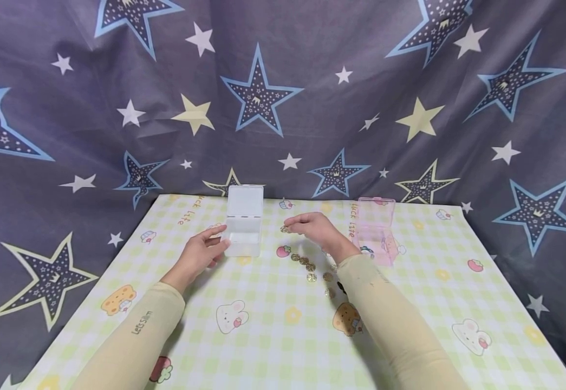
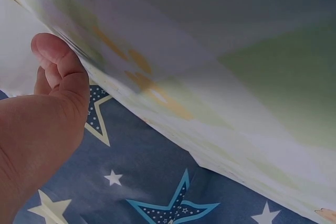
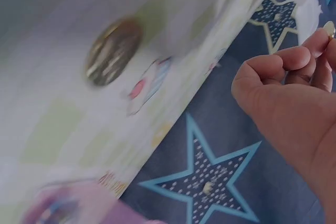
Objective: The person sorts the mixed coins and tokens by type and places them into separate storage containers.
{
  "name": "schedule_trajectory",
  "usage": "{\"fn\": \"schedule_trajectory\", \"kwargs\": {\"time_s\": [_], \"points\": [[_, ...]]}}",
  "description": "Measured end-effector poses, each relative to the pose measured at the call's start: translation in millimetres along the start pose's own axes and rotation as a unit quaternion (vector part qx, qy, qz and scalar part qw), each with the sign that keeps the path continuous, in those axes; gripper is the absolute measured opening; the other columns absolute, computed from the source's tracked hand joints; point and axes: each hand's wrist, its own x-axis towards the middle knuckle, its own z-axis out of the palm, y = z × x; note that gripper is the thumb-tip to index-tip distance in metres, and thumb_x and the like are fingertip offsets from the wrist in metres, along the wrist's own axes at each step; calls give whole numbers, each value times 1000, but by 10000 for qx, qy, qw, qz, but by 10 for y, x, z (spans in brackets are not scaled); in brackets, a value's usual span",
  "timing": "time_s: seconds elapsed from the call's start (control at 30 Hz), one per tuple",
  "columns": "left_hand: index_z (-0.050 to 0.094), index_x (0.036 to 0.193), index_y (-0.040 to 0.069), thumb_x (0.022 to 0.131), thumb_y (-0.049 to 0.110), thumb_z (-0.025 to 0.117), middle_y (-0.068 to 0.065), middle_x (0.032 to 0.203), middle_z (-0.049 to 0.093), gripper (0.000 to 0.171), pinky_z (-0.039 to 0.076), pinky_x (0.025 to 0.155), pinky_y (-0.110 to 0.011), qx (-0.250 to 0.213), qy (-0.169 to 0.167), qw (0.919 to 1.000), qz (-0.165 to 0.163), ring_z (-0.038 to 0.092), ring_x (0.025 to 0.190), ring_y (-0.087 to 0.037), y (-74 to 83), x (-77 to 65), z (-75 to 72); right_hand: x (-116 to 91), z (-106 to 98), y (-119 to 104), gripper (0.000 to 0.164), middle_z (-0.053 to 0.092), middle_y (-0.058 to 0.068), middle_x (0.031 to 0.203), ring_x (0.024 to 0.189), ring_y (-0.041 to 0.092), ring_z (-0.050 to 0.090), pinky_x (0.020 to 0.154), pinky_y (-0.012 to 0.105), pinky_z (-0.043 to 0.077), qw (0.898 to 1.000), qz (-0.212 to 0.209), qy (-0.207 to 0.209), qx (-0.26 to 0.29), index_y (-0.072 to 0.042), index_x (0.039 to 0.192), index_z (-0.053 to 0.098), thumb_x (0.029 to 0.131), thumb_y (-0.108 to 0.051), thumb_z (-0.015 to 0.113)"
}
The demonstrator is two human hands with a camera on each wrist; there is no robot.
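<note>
A white plastic box point(image 1: 242, 248) stands at the middle back of the table with its hinged lid point(image 1: 245, 201) raised. Beside its left wall is my left hand point(image 1: 203, 250), thumb and fingers extended with the fingertips right at that side. My right hand point(image 1: 316, 228) is over the table right of the box, pinching a gold coin point(image 1: 284, 229) between thumb and fingers. The same coin point(image 3: 328, 29) shows at the fingertips in the right wrist view. Several gold coins point(image 1: 311, 278) lie scattered under and in front of the right hand and forearm.
A clear pink box point(image 1: 384, 254) with its lid up stands right of the right wrist, partly covered by it. A small black object point(image 1: 342, 287) shows beside the right sleeve. The checked tablecloth point(image 1: 283, 346) reaches back to a star-patterned curtain point(image 1: 283, 151).
</note>
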Motion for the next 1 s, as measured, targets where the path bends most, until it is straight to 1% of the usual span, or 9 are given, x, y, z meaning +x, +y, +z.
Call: {"fn": "schedule_trajectory", "kwargs": {"time_s": [0.07, 0.17, 0.27, 0.37, 0.53, 0.67, 0.8, 0.9, 1.0], "points": [[46, 164, 28, 107, 34, 68, -18, 160, 56, 61, 57, 73, -30, -10, -5, 10000, 7, 73, 99, -25, 3, 1, 6, 19, 64, -24, 31, 75, 4, 137, 141, 28, 59, 126, 51, 38, 10000, -83, -12, -5, -10, 128, 79, 101, -24, 73], [46, 164, 27, 107, 33, 67, -18, 159, 56, 61, 57, 73, -30, -23, -14, 10000, 13, 72, 99, -25, 14, 0, 12, 40, 142, -58, 31, 76, 4, 135, 139, 27, 61, 124, 50, 40, 9999, -118, -32, 13, -10, 127, 79, 100, -23, 73], [46, 164, 27, 107, 33, 68, -18, 159, 57, 61, 57, 73, -30, -19, -12, 10000, 13, 72, 98, -25, 22, 6, 17, 42, 200, -96, 26, 77, 4, 133, 137, 27, 63, 123, 50, 42, 10000, -75, -50, 29, -13, 123, 81, 100, -23, 73], [46, 164, 27, 107, 33, 68, -18, 159, 57, 61, 57, 73, -31, -22, -6, 10000, 6, 72, 98, -24, 25, 10, 19, 53, 250, -115, 25, 77, 4, 132, 135, 26, 65, 123, 49, 43, 10000, -35, -73, -16, -15, 123, 81, 101, -25, 72], [47, 163, 28, 107, 34, 68, -17, 159, 57, 61, 58, 75, -31, -5, -20, 10000, -47, 72, 97, -22, 39, 5, 19, 63, 333, -143, 26, 76, 2, 133, 131, 25, 67, 120, 47, 46, 9998, -33, -115, -156, -15, 124, 81, 103, -26, 71], [47, 163, 27, 107, 34, 68, -19, 159, 57, 61, 58, 76, -32, 103, -10, 9999, -14, 73, 100, -24, 64, -5, 5, 73, 389, -158, 25, 78, 3, 130, 130, 25, 68, 118, 45, 48, 9997, -112, -99, -182, -14, 123, 81, 103, -24, 70], [50, 161, 22, 107, 34, 67, -21, 158, 56, 58, 60, 79, -35, 327, 77, 9994, 129, 76, 106, -29, 89, 1, -7, 89, 426, -155, 23, 78, 1, 130, 131, 24, 68, 117, 44, 48, 9997, -117, -60, -185, -16, 120, 82, 102, -24, 70], [53, 159, 18, 107, 33, 66, -23, 156, 58, 56, 60, 79, -33, 541, 178, 9980, 283, 75, 109, -33, 106, 11, -1, 97, 449, -158, 23, 78, -1, 131, 131, 24, 68, 117, 44, 48, 9997, -122, -58, -203, -18, 120, 82, 102, -25, 70], [53, 158, 14, 107, 31, 64, -25, 154, 59, 55, 59, 77, -29, 761, 205, 9958, 475, 75, 109, -33, 121, 20, 4, 90, 477, -168, 23, 77, -1, 132, 132, 24, 67, 118, 45, 48, 9998, -108, -94, -170, -18, 120, 82, 102, -26, 70]]}}
